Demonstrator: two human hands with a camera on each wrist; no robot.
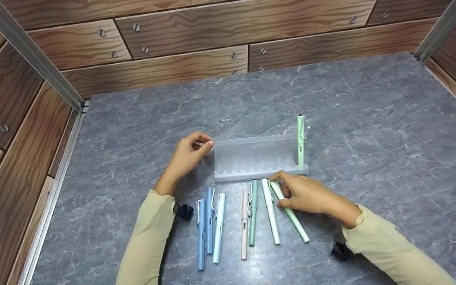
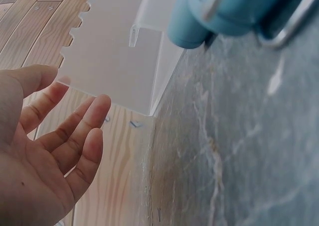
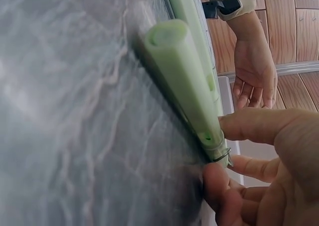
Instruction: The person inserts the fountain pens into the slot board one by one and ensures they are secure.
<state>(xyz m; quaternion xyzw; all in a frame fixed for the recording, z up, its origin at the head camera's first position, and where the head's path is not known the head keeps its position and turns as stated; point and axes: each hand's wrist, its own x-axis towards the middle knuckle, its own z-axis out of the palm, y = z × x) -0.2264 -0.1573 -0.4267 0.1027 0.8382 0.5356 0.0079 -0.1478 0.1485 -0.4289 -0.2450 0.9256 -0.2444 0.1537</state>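
Observation:
In the head view a translucent pen stand [image 1: 255, 155] with a notched front ledge sits mid-table. A light green pen [image 1: 301, 154] stands upright at its right end. At the stand's upper left corner is my left hand [image 1: 188, 154]; in the left wrist view its thumb and index finger pinch the panel's edge, the other fingers loosely bent. My right hand [image 1: 309, 194] pinches another light green pen [image 1: 297, 225] near its clip end; that pen lies slanted on the table. Beside it lies a paler green pen [image 1: 272, 217], close to the right fingertips.
Left of these lie a dark green pen [image 1: 253, 225], a beige pen [image 1: 244, 237], a pale blue pen [image 1: 219, 233] and two blue pens [image 1: 201, 245], in front of the stand. Wood-patterned panels [image 1: 188, 35] border the grey marbled table [image 1: 152, 114].

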